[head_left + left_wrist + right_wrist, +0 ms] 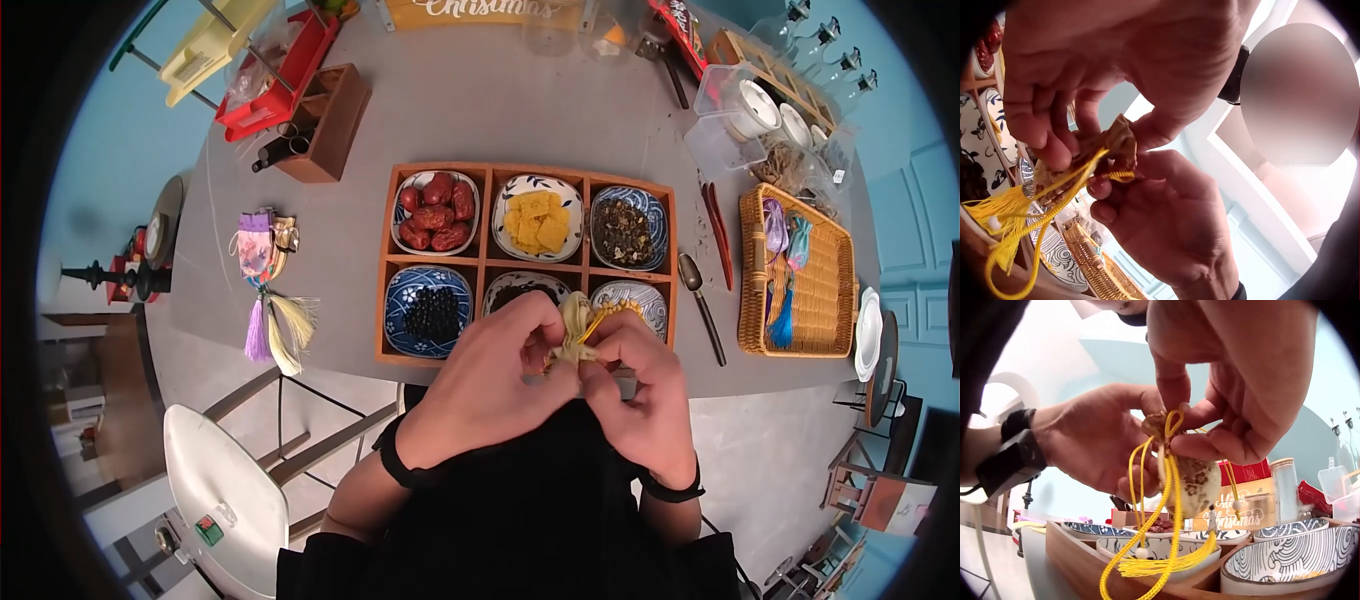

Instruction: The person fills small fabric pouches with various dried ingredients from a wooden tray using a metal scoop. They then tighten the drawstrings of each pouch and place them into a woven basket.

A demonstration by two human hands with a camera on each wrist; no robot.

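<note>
Over the front of the wooden box, both hands work on a small pale drawstring pouch [1196, 482] with brown flower prints. My left hand [485, 375] grips the pouch by its gathered neck, thumb and fingers curled round it. My right hand [645, 390] pinches the neck from the other side, beside a small loop of yellow cord [1176, 422]. In the right wrist view, long cord strands hang below with a white bead [1142, 553] and a yellow tassel [1157, 565]. The left wrist view shows the tassel spread to the left; fingers partly hide the pouch there.
The divided wooden box [383, 310] holds bowls of red dates [433, 218], yellow pieces [537, 222], dried herbs [622, 228] and black beans [432, 315]. A spoon [702, 308], tongs [718, 235] and a wicker basket [797, 330] are on the right. Tasselled sachets [258, 250] lie left.
</note>
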